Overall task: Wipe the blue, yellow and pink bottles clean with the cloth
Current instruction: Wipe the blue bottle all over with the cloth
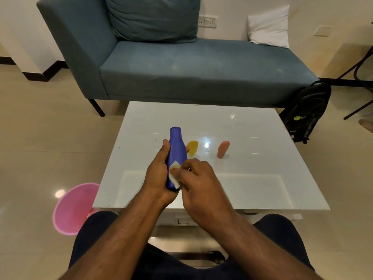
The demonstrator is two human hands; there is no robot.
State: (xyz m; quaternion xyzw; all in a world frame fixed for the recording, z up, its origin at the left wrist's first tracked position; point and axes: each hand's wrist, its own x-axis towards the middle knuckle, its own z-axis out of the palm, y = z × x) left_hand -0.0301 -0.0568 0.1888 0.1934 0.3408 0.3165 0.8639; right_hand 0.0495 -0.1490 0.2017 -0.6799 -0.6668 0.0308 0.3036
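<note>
The left hand (159,174) grips the blue bottle (176,150) around its lower body, fingers and thumb curled round it, and holds it above the near part of the white table (262,178). The bottle's long axis runs almost straight away from the person, the cap end pointing up and toward the sofa (181,67), the base hidden in the palm. The right hand (201,182) pinches a small white cloth (174,174) and presses it against the lower side of the bottle, just beside the left thumb — so the unwiped length lies above the cloth, toward the cap. In my judgement the next stroke must go along this axis, upward, and the right hand is the one to make it.

The yellow bottle (192,147) stands on the table just behind the blue one, partly hidden by it; the pink bottle (223,149) stands to its right, apart from it. Both seem not yet taken up.

No label or writing can be read on any bottle. A black backpack (306,112) by the sofa shows a yellow-green mark — its letters are too small to read. A pink bin (72,209) stands on the floor at the left.
</note>
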